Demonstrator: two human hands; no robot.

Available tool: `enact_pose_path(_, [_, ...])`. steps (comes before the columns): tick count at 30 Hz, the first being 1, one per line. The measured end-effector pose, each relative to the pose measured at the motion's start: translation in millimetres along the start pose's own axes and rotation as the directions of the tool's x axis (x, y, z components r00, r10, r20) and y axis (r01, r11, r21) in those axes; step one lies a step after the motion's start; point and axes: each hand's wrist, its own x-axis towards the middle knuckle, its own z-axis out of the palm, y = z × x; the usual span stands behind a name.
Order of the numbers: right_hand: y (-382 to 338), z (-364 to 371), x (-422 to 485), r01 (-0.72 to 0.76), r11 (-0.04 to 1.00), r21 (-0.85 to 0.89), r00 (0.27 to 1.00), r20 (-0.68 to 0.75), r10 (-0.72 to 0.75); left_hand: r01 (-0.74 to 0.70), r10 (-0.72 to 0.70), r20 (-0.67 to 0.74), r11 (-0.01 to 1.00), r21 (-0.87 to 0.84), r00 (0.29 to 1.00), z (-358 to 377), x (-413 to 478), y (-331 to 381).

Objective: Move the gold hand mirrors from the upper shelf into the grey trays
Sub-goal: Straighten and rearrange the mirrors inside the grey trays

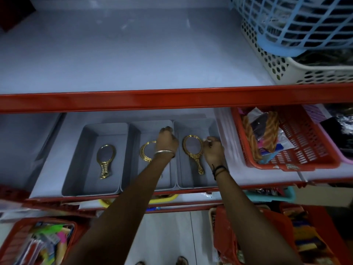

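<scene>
Three grey trays stand side by side on the lower shelf: left (76, 169), middle (131, 173), right (191, 181). Each holds one gold hand mirror lying flat: left mirror (105, 159), middle mirror (145, 154) partly hidden under my wrist, right mirror (192, 150). My left hand (167, 140) reaches over the middle tray, its fingers curled at the wall next to the right tray. My right hand (213, 149) pinches the right tray's right wall. The upper shelf (133, 64) shows no mirrors.
A red shelf lip (152, 99) runs above the trays. A red basket (305, 150) of small goods sits right of the trays. Blue (286, 25) and cream (286, 71) baskets stand at the upper shelf's right end. More baskets lie below.
</scene>
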Motion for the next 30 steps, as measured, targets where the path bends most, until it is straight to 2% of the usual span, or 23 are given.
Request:
enact_pose_path(3, [-20,12,-17,0.114,0.99,0.078,0.993,-0.015,-0.113,0.108,-0.111,-0.066,0.993,-0.05,0.992,-33,0,-31])
enact_pose_path(6, [-37,41,-37,0.211,0.975,0.063,0.971,0.104,-0.217,0.277,-0.277,0.002,0.961,-0.002,0.961,-53,-6,-59])
enact_pose_path(9, [-48,78,-52,0.281,0.956,-0.082,0.93,0.27,-0.25,0.332,-0.343,0.104,0.937,0.107,0.934,-58,-11,-80])
enact_pose_path(12, [-48,110,-61,0.252,0.922,-0.295,0.909,0.399,-0.121,0.382,-0.396,0.207,0.918,0.103,0.895,-60,-14,-84])
enact_pose_path(15, [-38,134,-62,0.113,0.9,-0.421,0.911,0.406,0.075,0.419,-0.428,0.278,0.903,0.096,0.86,-55,-14,-87])
enact_pose_path(21, [-20,151,-67,-0.142,0.949,-0.281,0.918,0.322,0.233,0.453,-0.431,0.351,0.891,0.024,0.831,-41,-21,-96])
enact_pose_path(26, [-15,150,-65,-0.122,0.939,-0.322,0.903,0.356,0.239,0.453,-0.425,0.393,0.891,0.023,0.815,-43,-25,-105])
enact_pose_path(30, [-9,153,-59,-0.046,0.931,-0.363,0.901,0.387,0.195,0.438,-0.413,0.404,0.899,0.034,0.816,-44,-25,-108])
